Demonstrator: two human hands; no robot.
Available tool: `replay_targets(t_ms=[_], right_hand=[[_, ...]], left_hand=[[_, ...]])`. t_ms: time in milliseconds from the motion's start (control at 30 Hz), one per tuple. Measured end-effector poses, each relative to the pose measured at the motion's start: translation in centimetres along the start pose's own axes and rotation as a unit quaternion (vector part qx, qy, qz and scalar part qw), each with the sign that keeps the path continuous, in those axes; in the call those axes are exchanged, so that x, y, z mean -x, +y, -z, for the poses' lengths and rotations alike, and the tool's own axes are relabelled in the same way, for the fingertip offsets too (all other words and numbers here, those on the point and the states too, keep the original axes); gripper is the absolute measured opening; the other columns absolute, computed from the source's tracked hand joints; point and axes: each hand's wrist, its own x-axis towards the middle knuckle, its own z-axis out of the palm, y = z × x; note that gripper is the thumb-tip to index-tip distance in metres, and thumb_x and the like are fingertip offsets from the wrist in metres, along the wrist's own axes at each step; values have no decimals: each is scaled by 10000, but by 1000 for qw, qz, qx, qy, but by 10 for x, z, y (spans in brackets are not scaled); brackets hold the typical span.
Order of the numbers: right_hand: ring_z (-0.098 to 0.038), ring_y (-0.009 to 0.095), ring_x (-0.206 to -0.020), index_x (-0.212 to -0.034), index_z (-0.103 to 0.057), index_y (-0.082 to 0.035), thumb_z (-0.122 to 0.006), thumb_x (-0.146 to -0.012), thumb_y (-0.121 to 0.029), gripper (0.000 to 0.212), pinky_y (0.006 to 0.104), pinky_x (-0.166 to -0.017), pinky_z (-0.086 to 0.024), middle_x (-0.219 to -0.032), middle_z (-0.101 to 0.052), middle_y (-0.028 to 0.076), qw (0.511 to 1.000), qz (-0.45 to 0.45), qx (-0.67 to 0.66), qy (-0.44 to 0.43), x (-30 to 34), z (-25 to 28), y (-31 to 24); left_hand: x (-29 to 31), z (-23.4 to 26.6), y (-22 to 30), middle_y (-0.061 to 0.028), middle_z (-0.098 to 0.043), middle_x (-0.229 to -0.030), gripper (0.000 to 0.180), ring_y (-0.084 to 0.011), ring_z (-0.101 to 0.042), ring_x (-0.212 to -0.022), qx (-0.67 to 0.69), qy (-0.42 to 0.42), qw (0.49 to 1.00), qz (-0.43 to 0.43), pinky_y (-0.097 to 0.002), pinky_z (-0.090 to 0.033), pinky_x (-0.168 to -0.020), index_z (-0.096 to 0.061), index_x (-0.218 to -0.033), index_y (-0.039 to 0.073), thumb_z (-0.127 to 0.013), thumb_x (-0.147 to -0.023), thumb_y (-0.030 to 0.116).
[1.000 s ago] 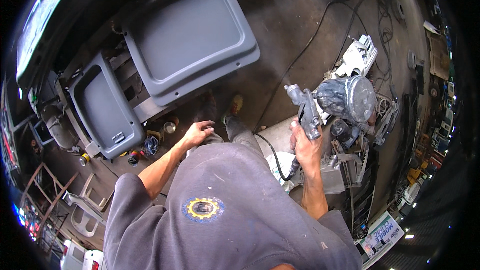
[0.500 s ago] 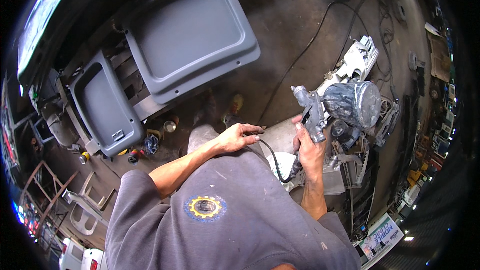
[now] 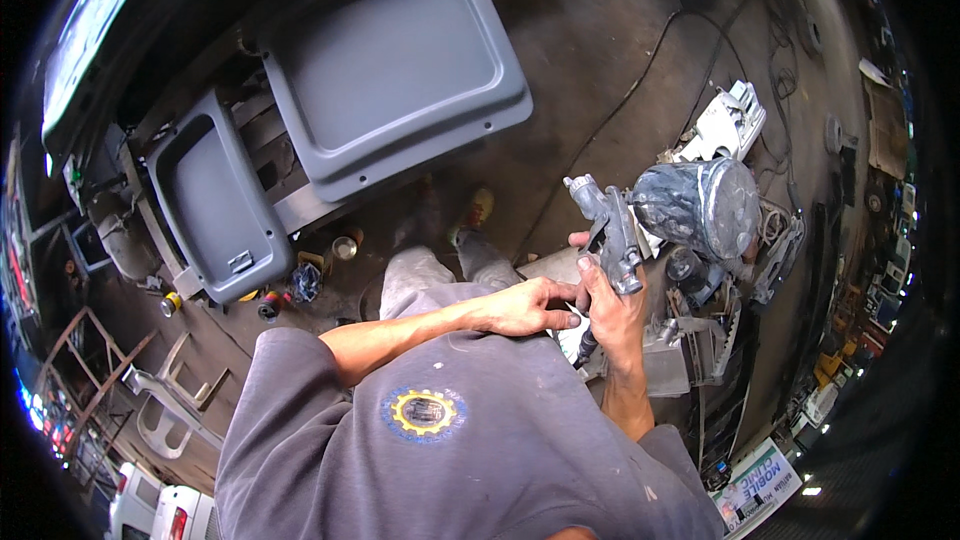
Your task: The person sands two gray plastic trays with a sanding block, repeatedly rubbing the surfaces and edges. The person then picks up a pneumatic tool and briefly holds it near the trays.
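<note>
My right hand is clamped around the handle of the spray gun. The gun's long axis runs from my fist up toward 11 o'clock, and its paint-stained cup sits at 2 o'clock from the grip. My left hand lies at 9 o'clock from the right fist, touching it; its fingers are curled together near the base of the handle, where the black hose leaves. If they pinch something, I cannot tell. The left hand is nearer to this lower end.
</note>
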Motion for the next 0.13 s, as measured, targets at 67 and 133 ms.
replay_targets(t_ms=[67, 133], right_hand=[[-465, 38, -541, -1196, -602, 7, -603, -966, -69, 243, 233, -470, -367, -1038, -689, 53, 1000, 7, 1, -20, 1, -1, -2], [-467, 40, -543, -1217, -596, -1, -607, -967, -75, 261, 229, -475, -372, -1029, -687, 52, 999, 14, 3, -28, -1, -5, -3]], left_hand=[[0, 3, 4, -89, -674, -1026, 252, -151, -568, -967, 29, -22, 998, 43, -346, -465, -899, -647, -1149, 30, -622, -966, 202], [2, 3, 0, -102, -679, -1063, 255, -143, -572, -992, 77, -18, 996, 35, -350, -463, -926, -653, -1172, 45, -612, -977, 203]])
